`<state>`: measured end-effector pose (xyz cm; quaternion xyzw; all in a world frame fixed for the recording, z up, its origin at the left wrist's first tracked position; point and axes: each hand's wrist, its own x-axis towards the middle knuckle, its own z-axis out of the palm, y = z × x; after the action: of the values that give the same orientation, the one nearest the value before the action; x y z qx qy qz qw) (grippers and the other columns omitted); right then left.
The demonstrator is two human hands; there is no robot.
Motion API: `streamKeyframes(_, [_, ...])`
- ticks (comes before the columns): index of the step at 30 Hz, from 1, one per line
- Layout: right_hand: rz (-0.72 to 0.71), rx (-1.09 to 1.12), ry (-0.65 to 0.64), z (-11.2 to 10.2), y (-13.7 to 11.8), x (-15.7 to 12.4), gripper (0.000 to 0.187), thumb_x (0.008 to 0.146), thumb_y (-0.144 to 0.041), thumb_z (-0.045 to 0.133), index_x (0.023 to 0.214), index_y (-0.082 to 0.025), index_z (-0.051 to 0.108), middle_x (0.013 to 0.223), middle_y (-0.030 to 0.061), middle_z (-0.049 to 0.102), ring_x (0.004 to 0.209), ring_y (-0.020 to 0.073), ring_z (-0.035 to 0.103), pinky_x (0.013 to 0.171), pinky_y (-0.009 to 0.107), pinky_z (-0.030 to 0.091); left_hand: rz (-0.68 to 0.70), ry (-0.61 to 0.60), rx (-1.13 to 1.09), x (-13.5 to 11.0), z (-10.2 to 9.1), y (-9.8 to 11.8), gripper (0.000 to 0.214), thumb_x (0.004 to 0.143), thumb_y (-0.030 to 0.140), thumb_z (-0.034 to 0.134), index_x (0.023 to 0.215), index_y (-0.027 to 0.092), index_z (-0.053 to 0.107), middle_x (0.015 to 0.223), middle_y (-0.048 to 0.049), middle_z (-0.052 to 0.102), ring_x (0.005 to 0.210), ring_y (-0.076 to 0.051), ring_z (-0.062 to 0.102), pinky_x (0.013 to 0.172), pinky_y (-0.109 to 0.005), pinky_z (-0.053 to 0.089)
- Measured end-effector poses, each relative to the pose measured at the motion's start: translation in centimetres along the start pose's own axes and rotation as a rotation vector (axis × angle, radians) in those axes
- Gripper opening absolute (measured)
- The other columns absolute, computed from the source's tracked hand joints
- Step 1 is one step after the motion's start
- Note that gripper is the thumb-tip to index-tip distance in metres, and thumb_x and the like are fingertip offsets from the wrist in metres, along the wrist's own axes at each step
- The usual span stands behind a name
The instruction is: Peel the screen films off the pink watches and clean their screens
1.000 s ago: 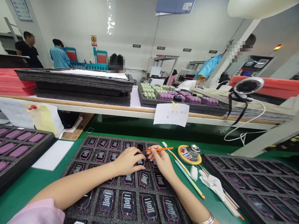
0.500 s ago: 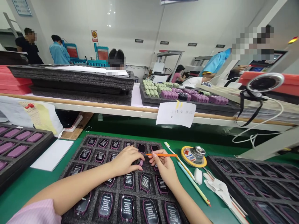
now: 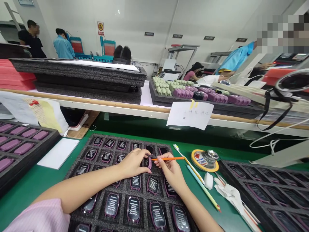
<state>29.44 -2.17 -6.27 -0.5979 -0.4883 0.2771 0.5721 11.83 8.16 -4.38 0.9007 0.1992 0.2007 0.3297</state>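
My left hand point(image 3: 135, 163) grips a purple smartwatch case point(image 3: 149, 164) between thumb and fingers, tipped up on its side above the foam tray. In my right hand point(image 3: 171, 169) is a thin orange pointed stick point(image 3: 172, 158), pinched by thumb and fingertips, its tip at the case's side edge. Whether the tip presses in, I cannot tell. Beneath both hands lies the black foam tray point(image 3: 144, 191), its pockets holding several purple-framed watches point(image 3: 134, 207) with white text lit on most screens. Two watches at the tray's far right have dark screens.
Right of the tray lie a toothbrush point(image 3: 177, 149), a blue-yellow stick point(image 3: 204, 188), a metal-topped dispenser point(image 3: 210, 157) and white tissue point(image 3: 228, 193). More watch trays flank both sides. A white pad point(image 3: 58, 153) lies left. The shelf point(image 3: 116, 112) crosses ahead; people are beyond.
The view has shifted slightly, so the scene sits a little differently. The watch case in my left hand now shows more of its purple side, with the orange tip at its edge.
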Motion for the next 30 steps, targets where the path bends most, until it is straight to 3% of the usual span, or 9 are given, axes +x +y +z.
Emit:
streamKeyframes(14, [-0.023, -0.042, -0.044, -0.2, -0.6, 0.1, 0.048, 0.085, -0.07, 0.061, 0.082, -0.022, 0.061, 0.076, 0.007, 0.07, 0.071, 0.0224, 0.068, 0.069, 0.035, 0.055, -0.014, -0.056, 0.065, 0.9, -0.4, 0.1, 0.053, 0.066, 0.039, 0.09, 0.106, 0.02, 0.06, 0.106, -0.0056, 0.068, 0.104, -0.025, 0.061, 0.092, -0.037, 0.049])
streamKeyframes(19, [0.003, 0.007, 0.003, -1.9, -0.9, 0.3, 0.047, 0.08, -0.069, 0.067, 0.081, -0.022, 0.064, 0.075, 0.007, 0.072, 0.072, 0.0227, 0.069, 0.067, 0.034, 0.054, -0.004, -0.117, 0.189, 2.4, -1.1, 1.5, 0.054, 0.065, 0.058, 0.086, 0.099, 0.02, 0.067, 0.098, -0.0077, 0.067, 0.103, -0.033, 0.06, 0.095, -0.049, 0.047])
streamKeyframes(21, [0.022, 0.056, 0.093, -3.4, -0.7, 0.7, 0.05, 0.078, -0.07, 0.068, 0.085, -0.021, 0.063, 0.074, 0.0069, 0.072, 0.069, 0.0216, 0.068, 0.063, 0.032, 0.054, 0.023, -0.116, 0.224, 3.1, -0.6, 2.3, 0.054, 0.072, 0.064, 0.078, 0.104, 0.022, 0.069, 0.105, -0.0096, 0.067, 0.109, -0.034, 0.058, 0.099, -0.053, 0.044])
streamKeyframes(25, [0.057, 0.136, 0.279, -6.2, 0.1, 1.5, 0.057, 0.073, -0.076, 0.067, 0.088, -0.021, 0.06, 0.072, 0.0051, 0.07, 0.06, 0.0181, 0.063, 0.056, 0.03, 0.052, 0.157, -0.145, 0.242, 4.3, 2.1, 3.3, 0.05, 0.081, 0.06, 0.072, 0.121, 0.03, 0.068, 0.137, -0.0107, 0.057, 0.134, -0.033, 0.047, 0.112, -0.052, 0.037])
streamKeyframes(28, [0.074, 0.153, 0.32, -6.6, 0.6, 1.7, 0.059, 0.071, -0.078, 0.067, 0.085, -0.021, 0.06, 0.065, 0.0038, 0.068, 0.054, 0.017, 0.06, 0.053, 0.03, 0.051, 0.239, -0.145, 0.245, 4.6, 3.9, 3.0, 0.043, 0.084, 0.056, 0.07, 0.117, 0.028, 0.071, 0.151, -0.0115, 0.046, 0.148, -0.035, 0.03, 0.119, -0.054, 0.029])
streamKeyframes(30, [0.069, 0.148, 0.306, -6.1, 0.6, 1.5, 0.06, 0.07, -0.078, 0.068, 0.082, -0.02, 0.061, 0.063, 0.0031, 0.066, 0.053, 0.0169, 0.06, 0.053, 0.03, 0.051, 0.261, -0.114, 0.244, 4.5, 4.4, 2.7, 0.039, 0.085, 0.055, 0.069, 0.111, 0.026, 0.073, 0.151, -0.0124, 0.046, 0.15, -0.036, 0.027, 0.12, -0.055, 0.028])
